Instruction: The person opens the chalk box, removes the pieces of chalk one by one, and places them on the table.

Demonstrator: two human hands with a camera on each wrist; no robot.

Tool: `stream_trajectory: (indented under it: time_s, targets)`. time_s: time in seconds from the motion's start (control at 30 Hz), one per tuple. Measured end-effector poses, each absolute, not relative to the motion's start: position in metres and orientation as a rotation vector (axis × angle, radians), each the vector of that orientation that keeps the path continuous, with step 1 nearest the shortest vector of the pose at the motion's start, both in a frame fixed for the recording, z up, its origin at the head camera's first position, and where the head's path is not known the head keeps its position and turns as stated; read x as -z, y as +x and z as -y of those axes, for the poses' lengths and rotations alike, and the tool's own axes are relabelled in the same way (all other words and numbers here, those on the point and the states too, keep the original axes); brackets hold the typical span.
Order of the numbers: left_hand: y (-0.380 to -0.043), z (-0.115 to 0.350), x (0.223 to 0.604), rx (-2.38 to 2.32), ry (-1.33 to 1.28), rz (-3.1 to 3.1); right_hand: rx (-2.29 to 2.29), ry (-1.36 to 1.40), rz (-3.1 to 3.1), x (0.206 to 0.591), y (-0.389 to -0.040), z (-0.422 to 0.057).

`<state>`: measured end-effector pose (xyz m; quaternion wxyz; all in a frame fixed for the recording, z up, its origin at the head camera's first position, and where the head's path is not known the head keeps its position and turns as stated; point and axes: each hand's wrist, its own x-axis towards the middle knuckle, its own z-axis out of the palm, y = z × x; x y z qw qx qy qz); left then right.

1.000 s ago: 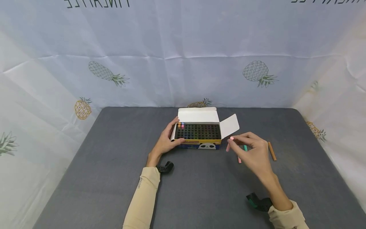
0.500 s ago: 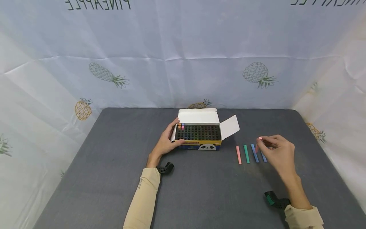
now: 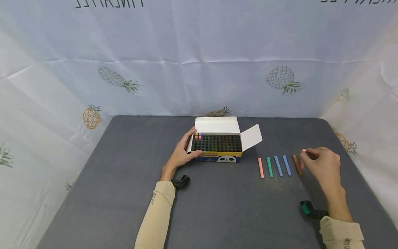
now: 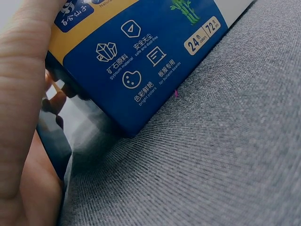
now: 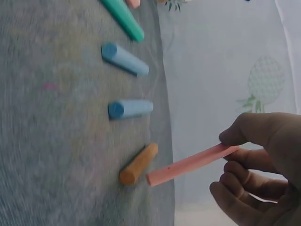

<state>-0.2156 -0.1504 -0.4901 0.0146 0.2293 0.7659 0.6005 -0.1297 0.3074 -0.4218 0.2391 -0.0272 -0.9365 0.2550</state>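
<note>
Pink chalk point(image 5: 192, 163) | right hand point(image 3: 324, 166) pinches its top | left hand point(image 3: 179, 154) grips box point(image 3: 211, 159) | touch with table point(image 3: 236, 207) unclear

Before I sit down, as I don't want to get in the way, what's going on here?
A person's left hand holds an open box with a few chalks standing at its left end. The right hand pinches a pink chalk just right of the brown stick; whether it touches the table I can't tell. Left of the brown stick lie, left to right, a pink stick, a green stick and two blue sticks.
</note>
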Motion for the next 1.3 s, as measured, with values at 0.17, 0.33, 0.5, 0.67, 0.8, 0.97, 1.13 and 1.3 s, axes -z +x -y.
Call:
stream_trajectory:
  time_s: [0.17,0.33,0.5,0.67,0.8,0.97,1.13,1.3]
  targets:
    - [-0.215,0.151,0.492,-1.87,0.742,-2.39,-0.66,-0.117,2.646,0.423,-0.13,-0.316]
    - [-0.216,0.153,0.494,-1.883,0.774,-2.387,-0.667,-0.154,2.652,0.425,-0.133,-0.32]
    - [-0.216,0.153,0.493,-1.866,0.748,-2.402,-0.672,-0.198,2.665,0.431,-0.136,-0.321]
    - [-0.209,0.15,0.48,-1.875,0.731,-2.376,-0.684,-0.203,2.704,0.437,-0.136,-0.323]
    - [-0.202,0.149,0.466,-1.881,0.739,-2.358,-0.69,-0.22,2.746,0.441,-0.137,-0.326]
    - [-0.198,0.149,0.459,-1.876,0.748,-2.361,-0.696,-0.247,2.798,0.447,-0.141,-0.33]
    - [-0.198,0.149,0.46,-1.879,0.75,-2.364,-0.714,-0.27,2.817,0.451,-0.145,-0.334]
    - [-0.198,0.148,0.458,-1.869,0.735,-2.367,-0.72,-0.285,2.811,0.454,-0.146,-0.333]
